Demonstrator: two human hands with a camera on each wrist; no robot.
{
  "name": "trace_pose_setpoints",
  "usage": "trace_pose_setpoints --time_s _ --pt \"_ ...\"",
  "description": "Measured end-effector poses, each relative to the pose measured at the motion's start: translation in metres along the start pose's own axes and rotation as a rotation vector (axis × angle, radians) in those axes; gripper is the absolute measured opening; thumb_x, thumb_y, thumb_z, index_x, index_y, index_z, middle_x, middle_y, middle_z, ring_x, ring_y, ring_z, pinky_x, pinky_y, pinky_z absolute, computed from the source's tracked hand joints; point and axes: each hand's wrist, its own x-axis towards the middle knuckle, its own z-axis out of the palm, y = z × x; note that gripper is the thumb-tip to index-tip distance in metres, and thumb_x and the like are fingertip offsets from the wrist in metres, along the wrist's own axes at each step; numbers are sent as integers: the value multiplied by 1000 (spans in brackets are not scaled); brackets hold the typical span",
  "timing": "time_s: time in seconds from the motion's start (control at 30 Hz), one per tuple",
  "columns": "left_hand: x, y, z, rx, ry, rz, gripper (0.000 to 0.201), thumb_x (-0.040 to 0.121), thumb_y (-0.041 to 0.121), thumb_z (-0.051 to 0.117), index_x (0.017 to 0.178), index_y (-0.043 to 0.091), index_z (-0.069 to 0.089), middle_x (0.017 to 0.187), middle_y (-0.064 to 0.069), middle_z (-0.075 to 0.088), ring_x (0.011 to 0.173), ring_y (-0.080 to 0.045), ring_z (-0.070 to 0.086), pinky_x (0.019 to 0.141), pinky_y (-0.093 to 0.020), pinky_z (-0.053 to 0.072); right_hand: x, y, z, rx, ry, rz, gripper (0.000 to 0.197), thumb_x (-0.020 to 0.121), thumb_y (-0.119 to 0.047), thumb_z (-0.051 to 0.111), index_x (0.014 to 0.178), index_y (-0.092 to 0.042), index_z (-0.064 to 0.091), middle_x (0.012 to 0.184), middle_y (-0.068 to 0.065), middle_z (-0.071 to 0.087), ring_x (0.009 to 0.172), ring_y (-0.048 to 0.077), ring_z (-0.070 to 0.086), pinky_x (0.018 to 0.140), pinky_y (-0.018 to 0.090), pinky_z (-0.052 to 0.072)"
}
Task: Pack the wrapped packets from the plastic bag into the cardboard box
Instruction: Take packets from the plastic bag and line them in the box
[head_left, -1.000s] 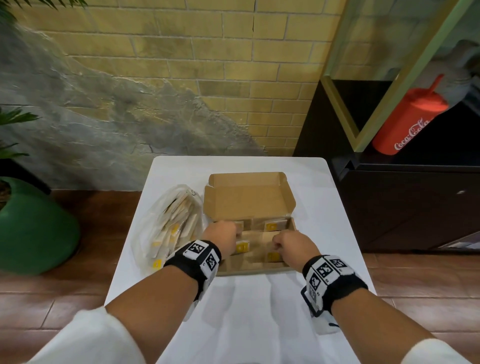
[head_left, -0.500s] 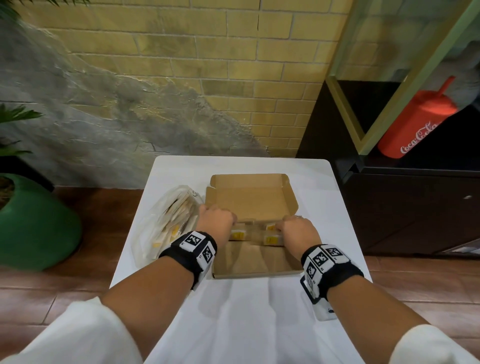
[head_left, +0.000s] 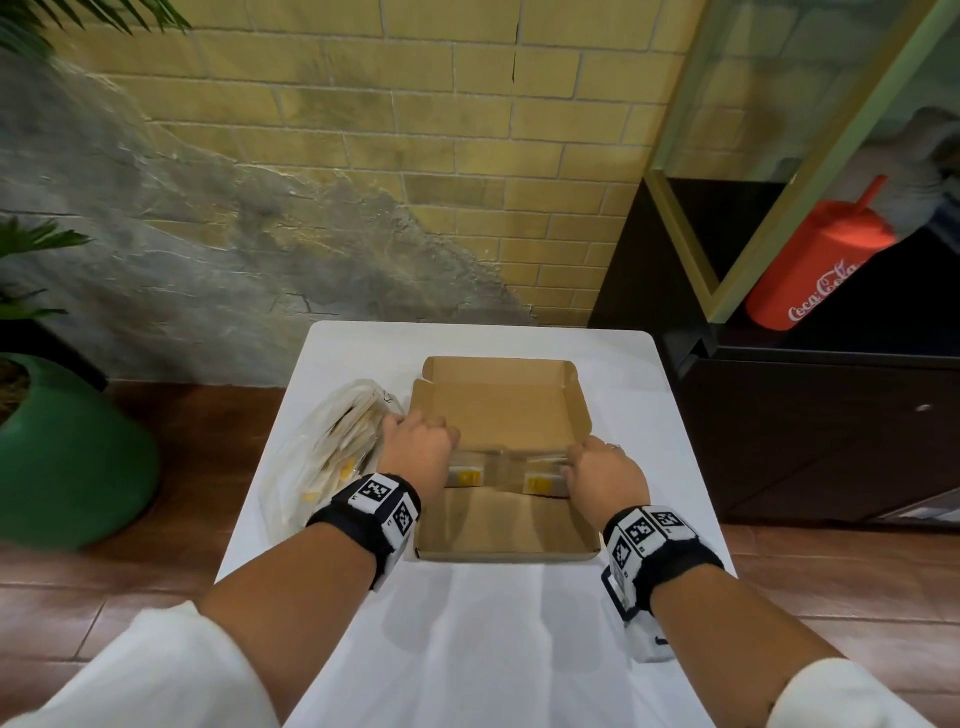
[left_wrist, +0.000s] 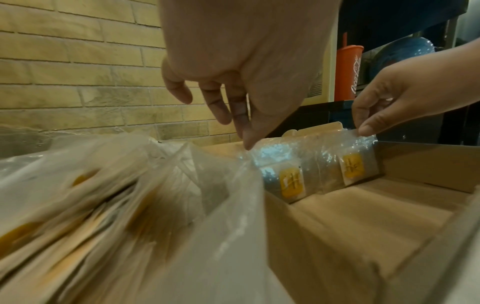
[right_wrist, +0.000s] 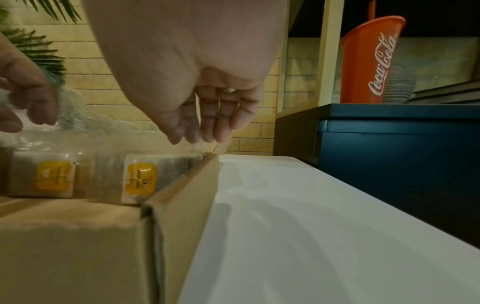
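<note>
Both forearms reach up from the bottom of the frame over the white desk (head_left: 467, 649). The left hand (head_left: 418, 449) and right hand (head_left: 605, 475) point their fingers down, pinching the top edge of the packets (head_left: 501, 470) (clear wrap, yellow labels). These stand upright at the back of the box (head_left: 506, 525), mid-frame. The plastic bag (head_left: 324, 457) lies just left.
</note>
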Motion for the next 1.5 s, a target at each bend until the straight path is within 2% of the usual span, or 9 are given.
trace_pose_setpoints --time_s 0.17,0.37,0.5,0.67,0.8,1.2,1.27,1.37,1.5 --pt "-10 7 2 -58 -19 56 25 86 7 43 104 17 57 106 -1 56 106 -22 50 95 -37 36 -9 -3 2 156 91 101 24 95 -20 41 116 -9 46 119 9 47 98 29 53 74 32 43" --pt "-25 10 10 -13 -271 52 31 88 10 42 115 14 58 114 -8 59 103 -25 57 86 -36 51 -20 -6 25 -11 -75 -111 31 91 -19 38 115 -15 58 120 6 57 102 29 53 84 34 42" --pt "-22 10 15 33 -332 59 34 85 7 48 118 14 54 117 -9 59 108 -25 54 86 -36 50 -28 -8 28 -55 -212 -162 41 86 -10 44 125 -22 48 122 3 54 115 27 47 89 35 34" --pt "-19 10 20 -33 -346 18 45 84 8 51 127 20 50 122 -7 56 114 -24 51 92 -37 50 -26 -13 23 -109 -288 -125 67 89 -13 45 147 -32 17 140 2 37 123 26 43 98 41 33" --pt "-18 6 22 -60 -336 4 48 85 9 50 131 20 47 126 -8 52 117 -24 49 95 -35 48 -28 -16 22 -133 -297 -93 68 90 -14 44 148 -30 12 143 2 34 125 26 42 99 41 33" --pt "-15 6 22 -219 -316 -39 34 85 6 44 116 16 56 113 -7 60 103 -24 58 88 -33 51 -23 -21 18 -37 -287 -61 50 85 -10 46 134 -21 41 136 5 40 120 29 46 98 40 36" --pt "-12 3 19 -272 -263 -61 28 86 10 45 108 17 60 109 -7 61 98 -23 59 85 -31 51 -21 -22 17 52 -260 -96 41 89 -14 43 128 -23 49 132 5 46 117 30 49 98 39 38" --pt "-9 -11 13 -301 -9 -96 21 87 17 45 99 16 61 107 -5 59 98 -22 52 87 -33 47 -21 -23 13 223 -192 -116 38 92 -21 40 127 -26 55 131 4 52 118 27 49 101 36 38" --pt "-9 -35 9 -282 275 -283 31 88 21 47 114 14 62 127 -7 48 115 -28 40 91 -39 39 -23 -24 8 311 -133 -110 38 91 -18 44 126 -22 56 130 1 54 119 22 50 103 33 37"
